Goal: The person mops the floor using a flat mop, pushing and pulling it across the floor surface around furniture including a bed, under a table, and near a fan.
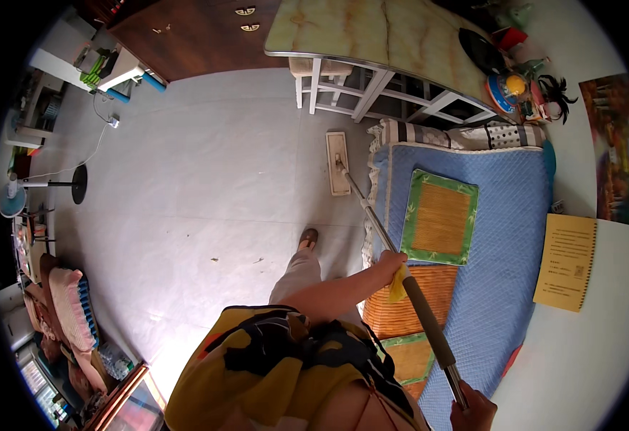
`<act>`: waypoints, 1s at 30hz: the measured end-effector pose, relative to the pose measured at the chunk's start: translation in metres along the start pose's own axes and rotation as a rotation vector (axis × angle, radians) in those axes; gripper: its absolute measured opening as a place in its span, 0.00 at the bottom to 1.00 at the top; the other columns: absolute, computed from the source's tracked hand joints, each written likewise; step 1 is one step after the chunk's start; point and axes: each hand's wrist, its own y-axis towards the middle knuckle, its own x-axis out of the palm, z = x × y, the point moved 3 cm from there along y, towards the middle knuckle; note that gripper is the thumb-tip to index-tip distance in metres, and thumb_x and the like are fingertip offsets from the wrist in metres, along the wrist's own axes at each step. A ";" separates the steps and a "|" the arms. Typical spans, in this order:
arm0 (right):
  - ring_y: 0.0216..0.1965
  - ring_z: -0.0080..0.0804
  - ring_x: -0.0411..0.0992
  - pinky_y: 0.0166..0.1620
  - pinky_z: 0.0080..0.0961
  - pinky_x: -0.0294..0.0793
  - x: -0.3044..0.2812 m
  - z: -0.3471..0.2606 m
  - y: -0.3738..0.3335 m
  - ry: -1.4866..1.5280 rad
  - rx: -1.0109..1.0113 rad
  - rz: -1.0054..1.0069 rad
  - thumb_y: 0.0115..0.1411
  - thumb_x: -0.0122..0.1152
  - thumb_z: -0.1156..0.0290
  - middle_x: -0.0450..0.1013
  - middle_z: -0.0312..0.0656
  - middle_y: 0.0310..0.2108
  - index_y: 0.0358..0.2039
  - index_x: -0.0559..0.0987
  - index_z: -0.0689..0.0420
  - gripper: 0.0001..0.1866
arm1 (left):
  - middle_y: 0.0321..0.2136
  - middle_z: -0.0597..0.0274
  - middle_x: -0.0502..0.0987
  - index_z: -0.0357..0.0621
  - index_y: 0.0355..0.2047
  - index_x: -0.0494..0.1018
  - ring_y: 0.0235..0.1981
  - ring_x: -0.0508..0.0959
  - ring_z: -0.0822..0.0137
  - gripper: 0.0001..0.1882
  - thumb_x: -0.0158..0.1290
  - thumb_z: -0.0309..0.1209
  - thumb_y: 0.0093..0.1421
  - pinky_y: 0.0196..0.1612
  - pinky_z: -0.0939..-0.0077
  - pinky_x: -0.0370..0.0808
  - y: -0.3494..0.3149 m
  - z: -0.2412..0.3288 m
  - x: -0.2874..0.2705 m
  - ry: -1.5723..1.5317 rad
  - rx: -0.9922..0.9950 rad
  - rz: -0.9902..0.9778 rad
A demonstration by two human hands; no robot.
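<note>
A flat mop (412,291) slants across the right half of the head view, its metal pole bearing a long brown grip sleeve. My left hand (391,266) is closed round the pole's middle, with a small yellow piece, perhaps a cloth, hanging beneath it (397,286). Near the pole's upper end, at the lower right, my right hand (473,410) is wrapped around the metal. The pale rectangular mop head (338,164) lies flat on the grey floor (207,158), beside the couch's ruffled edge. One of my feet, in a brown shoe (308,238), stands just nearer than it.
On the right is a couch (501,208) with a blue quilted cover and green-edged woven mats (440,215). Beyond it stands a marble-patterned table (357,32) with a stool (322,68) underneath. A standing fan (79,184) with a cable is at left. Small debris (214,259) dots the floor.
</note>
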 end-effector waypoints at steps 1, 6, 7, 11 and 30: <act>0.25 0.42 0.72 0.29 0.32 0.71 0.006 0.001 0.002 -0.005 0.002 0.001 0.45 0.52 0.83 0.72 0.50 0.26 0.42 0.74 0.57 0.21 | 0.16 0.51 0.69 0.24 0.18 0.67 0.16 0.71 0.60 0.11 0.53 0.24 0.44 0.16 0.63 0.65 0.017 -0.002 -0.008 -0.003 -0.002 -0.004; 0.22 0.43 0.71 0.27 0.30 0.70 0.077 0.014 0.025 0.171 -0.081 0.253 0.40 0.53 0.80 0.70 0.50 0.20 0.40 0.75 0.61 0.22 | 0.17 0.54 0.69 0.30 0.18 0.69 0.17 0.70 0.60 0.10 0.55 0.26 0.38 0.18 0.60 0.65 0.047 0.040 -0.021 0.296 0.038 0.055; 0.23 0.43 0.72 0.27 0.31 0.70 0.090 0.004 0.034 0.188 -0.053 0.188 0.41 0.53 0.80 0.71 0.51 0.21 0.42 0.74 0.61 0.22 | 0.16 0.55 0.69 0.30 0.18 0.70 0.16 0.70 0.61 0.10 0.55 0.26 0.38 0.18 0.62 0.66 0.062 0.049 -0.029 0.329 0.059 0.054; 0.20 0.43 0.69 0.25 0.32 0.68 0.087 -0.040 0.064 0.069 -0.087 0.017 0.42 0.53 0.80 0.68 0.50 0.18 0.44 0.72 0.63 0.24 | 0.15 0.55 0.69 0.29 0.17 0.70 0.14 0.70 0.62 0.09 0.55 0.26 0.38 0.18 0.66 0.66 0.103 0.071 -0.059 0.313 0.232 -0.072; 0.20 0.40 0.69 0.24 0.31 0.68 0.104 0.018 0.013 0.182 -0.325 0.053 0.41 0.57 0.78 0.68 0.48 0.20 0.43 0.72 0.64 0.23 | 0.15 0.52 0.69 0.29 0.18 0.70 0.16 0.73 0.60 0.09 0.54 0.24 0.37 0.17 0.61 0.68 0.073 0.020 -0.086 0.503 0.691 -0.189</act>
